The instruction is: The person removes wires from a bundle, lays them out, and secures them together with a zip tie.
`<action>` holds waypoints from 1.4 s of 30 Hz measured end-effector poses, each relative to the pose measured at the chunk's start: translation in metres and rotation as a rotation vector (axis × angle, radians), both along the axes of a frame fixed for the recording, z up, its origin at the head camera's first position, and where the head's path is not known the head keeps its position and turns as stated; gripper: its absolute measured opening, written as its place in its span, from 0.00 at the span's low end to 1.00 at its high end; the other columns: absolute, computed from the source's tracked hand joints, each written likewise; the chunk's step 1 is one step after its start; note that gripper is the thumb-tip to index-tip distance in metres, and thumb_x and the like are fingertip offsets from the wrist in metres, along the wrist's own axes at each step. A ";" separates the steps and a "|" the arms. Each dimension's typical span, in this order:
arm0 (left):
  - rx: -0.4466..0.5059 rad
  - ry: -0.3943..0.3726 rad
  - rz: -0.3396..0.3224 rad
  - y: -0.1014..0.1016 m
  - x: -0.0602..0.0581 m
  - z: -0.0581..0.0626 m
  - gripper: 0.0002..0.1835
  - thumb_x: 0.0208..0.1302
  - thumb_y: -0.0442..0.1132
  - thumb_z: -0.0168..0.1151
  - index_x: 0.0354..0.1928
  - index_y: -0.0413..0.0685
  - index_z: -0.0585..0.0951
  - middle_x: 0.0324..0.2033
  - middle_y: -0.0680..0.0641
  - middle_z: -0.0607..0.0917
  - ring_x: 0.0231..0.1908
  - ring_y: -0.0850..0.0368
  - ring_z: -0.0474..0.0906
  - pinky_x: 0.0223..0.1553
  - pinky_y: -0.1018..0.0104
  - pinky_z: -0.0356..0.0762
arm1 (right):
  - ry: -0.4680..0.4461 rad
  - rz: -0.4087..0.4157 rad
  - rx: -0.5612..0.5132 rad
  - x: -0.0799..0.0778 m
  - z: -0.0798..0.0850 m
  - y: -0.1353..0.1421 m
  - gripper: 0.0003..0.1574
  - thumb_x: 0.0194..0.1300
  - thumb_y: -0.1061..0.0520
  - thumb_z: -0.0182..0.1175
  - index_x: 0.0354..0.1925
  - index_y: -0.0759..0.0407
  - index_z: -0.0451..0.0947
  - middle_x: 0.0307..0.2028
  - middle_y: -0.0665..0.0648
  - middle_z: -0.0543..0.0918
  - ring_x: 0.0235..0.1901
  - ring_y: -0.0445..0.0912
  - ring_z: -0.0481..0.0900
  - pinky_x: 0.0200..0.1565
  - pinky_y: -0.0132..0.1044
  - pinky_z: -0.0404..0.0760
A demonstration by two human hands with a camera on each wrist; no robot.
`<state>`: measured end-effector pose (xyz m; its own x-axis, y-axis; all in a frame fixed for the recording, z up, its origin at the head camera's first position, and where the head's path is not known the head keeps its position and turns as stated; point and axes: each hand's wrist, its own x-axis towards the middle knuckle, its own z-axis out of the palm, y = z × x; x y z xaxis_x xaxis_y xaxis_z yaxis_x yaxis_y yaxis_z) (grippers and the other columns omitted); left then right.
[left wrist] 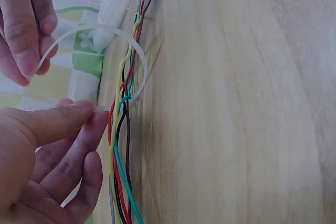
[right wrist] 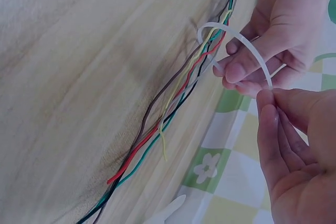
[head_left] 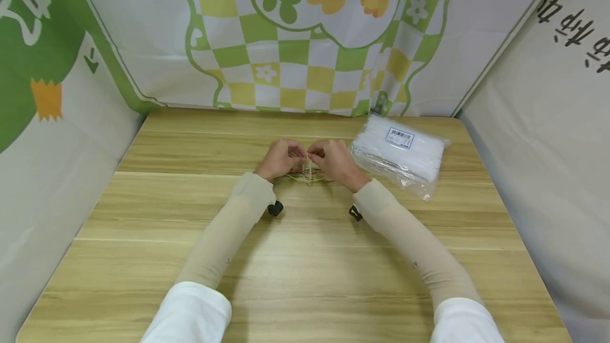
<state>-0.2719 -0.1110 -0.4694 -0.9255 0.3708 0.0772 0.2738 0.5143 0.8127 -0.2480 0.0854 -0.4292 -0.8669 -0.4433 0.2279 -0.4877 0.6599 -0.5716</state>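
A translucent white cable tie (left wrist: pixel 145 66) curves in a loose loop around a bundle of thin wires (right wrist: pixel 181 85) in red, yellow, green, black, brown and grey. My left hand (head_left: pixel 281 159) pinches one end of the tie between thumb and forefinger, close beside the wires. The other end sits between the thumb and fingertips of my right hand (head_left: pixel 335 160), raised off the bundle in both wrist views. Between my two hands the wires lie along the wooden table. Whether the tip has entered the tie's head cannot be told.
A clear plastic bag of white cable ties (head_left: pixel 400 155) with a label lies right of my right hand. Beneath everything is a wooden table (head_left: pixel 305 269), its back edge meeting a green and yellow checked cloth (head_left: pixel 305 75). Printed cloth panels stand at both sides.
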 end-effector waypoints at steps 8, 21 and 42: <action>0.011 -0.010 -0.017 0.001 0.000 -0.001 0.02 0.70 0.31 0.69 0.41 0.40 0.87 0.44 0.40 0.90 0.47 0.44 0.89 0.52 0.53 0.87 | -0.026 0.015 0.002 -0.004 -0.003 0.000 0.08 0.73 0.60 0.67 0.44 0.60 0.91 0.40 0.59 0.93 0.38 0.49 0.92 0.42 0.38 0.90; 0.007 -0.035 0.010 0.003 0.005 0.004 0.03 0.71 0.30 0.68 0.39 0.43 0.88 0.45 0.41 0.90 0.48 0.44 0.90 0.51 0.53 0.88 | -0.056 0.022 0.033 -0.006 -0.001 -0.001 0.08 0.74 0.59 0.66 0.45 0.58 0.91 0.41 0.57 0.93 0.40 0.48 0.92 0.44 0.39 0.89; 0.017 -0.014 0.008 -0.001 0.007 0.006 0.05 0.71 0.30 0.67 0.46 0.40 0.88 0.44 0.40 0.91 0.47 0.46 0.89 0.53 0.55 0.87 | -0.063 0.017 0.066 -0.013 -0.005 -0.010 0.08 0.74 0.60 0.66 0.45 0.59 0.91 0.41 0.57 0.93 0.40 0.48 0.92 0.45 0.39 0.89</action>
<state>-0.2651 -0.1123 -0.4636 -0.9293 0.3625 0.0703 0.2585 0.5027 0.8249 -0.2609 0.0758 -0.4346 -0.8706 -0.4707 0.1431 -0.4640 0.6889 -0.5569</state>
